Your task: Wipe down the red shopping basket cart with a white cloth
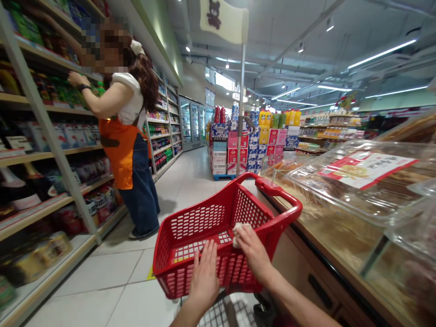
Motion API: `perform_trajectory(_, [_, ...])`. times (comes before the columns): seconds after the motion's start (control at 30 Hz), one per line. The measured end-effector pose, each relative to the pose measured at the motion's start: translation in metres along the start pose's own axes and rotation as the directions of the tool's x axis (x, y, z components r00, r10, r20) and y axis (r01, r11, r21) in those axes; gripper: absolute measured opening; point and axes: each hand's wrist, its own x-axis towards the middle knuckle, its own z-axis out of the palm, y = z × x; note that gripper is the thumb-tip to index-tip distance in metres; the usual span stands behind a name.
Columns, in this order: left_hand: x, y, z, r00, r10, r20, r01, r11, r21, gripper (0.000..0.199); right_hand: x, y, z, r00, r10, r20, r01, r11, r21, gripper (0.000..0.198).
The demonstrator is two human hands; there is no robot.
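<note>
A red plastic shopping cart [195,215] with perforated basket walls stands right in front of me, its push handle toward the right. My right hand [249,245] is closed over a crumpled whitish cloth [238,230] at the near rim of the basket. Just left of it, my left hand [206,272] lies flat with fingers stretched out against the near side wall, its fingertips at the rim. Nothing shows in the left hand. The basket's slotted floor is partly visible behind the near wall.
On the left, a person in an orange apron [121,150] reaches toward drink shelves [51,109]. To the right, clear plastic food boxes [354,168] sit on a counter. Stacked drink cartons [238,150] and a flag pole [242,81] are ahead, beyond the tiled aisle [116,277].
</note>
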Motion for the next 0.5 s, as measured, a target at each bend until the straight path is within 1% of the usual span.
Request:
perform_trajectory(0.03, [-0.001, -0.004, 0.000, 1.000, 0.004, 0.002, -0.004, 1.000, 0.003, 0.076, -0.001, -0.005, 0.004, 0.999, -0.034, 0.023, 0.034, 0.999, 0.031, 0.036])
perform_trajectory(0.07, [-0.004, -0.009, 0.000, 1.000, -0.008, 0.000, 0.008, 1.000, 0.008, 0.075, -0.001, -0.009, 0.007, 0.999, -0.044, 0.029, 0.042, 0.998, 0.049, 0.036])
perform_trajectory(0.1, [-0.006, -0.015, 0.001, 0.999, -0.035, -0.010, 0.036, 0.999, 0.012, 0.074, -0.002, -0.010, 0.008, 0.999, -0.028, 0.021, 0.027, 0.998, 0.055, 0.037])
perform_trajectory(0.2, [-0.017, -0.033, 0.006, 0.988, -0.126, -0.089, 0.128, 0.992, 0.015, 0.071, -0.002, -0.017, 0.016, 0.995, 0.084, -0.049, -0.081, 0.995, 0.061, 0.039])
perform_trajectory(0.27, [-0.023, -0.041, 0.008, 0.984, -0.132, -0.122, 0.134, 0.991, 0.010, 0.072, -0.001, -0.034, 0.028, 0.994, 0.099, -0.037, -0.094, 0.988, 0.122, 0.039])
perform_trajectory(0.3, [-0.026, -0.044, 0.008, 0.986, -0.121, -0.113, 0.123, 0.992, 0.005, 0.072, -0.001, -0.047, 0.036, 0.997, 0.079, -0.013, -0.076, 0.984, 0.163, 0.038])
perform_trajectory(0.4, [-0.032, -0.060, 0.002, 0.998, -0.051, -0.038, 0.050, 0.998, -0.031, 0.071, 0.003, -0.083, 0.055, 0.999, -0.024, 0.049, 0.010, 0.966, 0.259, 0.036])
perform_trajectory(0.43, [-0.035, -0.069, -0.001, 0.998, -0.057, -0.030, 0.056, 0.997, -0.045, 0.071, 0.005, -0.090, 0.057, 0.997, -0.042, 0.065, 0.024, 0.964, 0.264, 0.036])
perform_trajectory(0.5, [-0.041, -0.087, -0.004, 0.987, -0.153, -0.046, 0.149, 0.986, -0.075, 0.068, 0.010, -0.096, 0.058, 0.995, -0.045, 0.092, 0.021, 0.969, 0.245, 0.036])
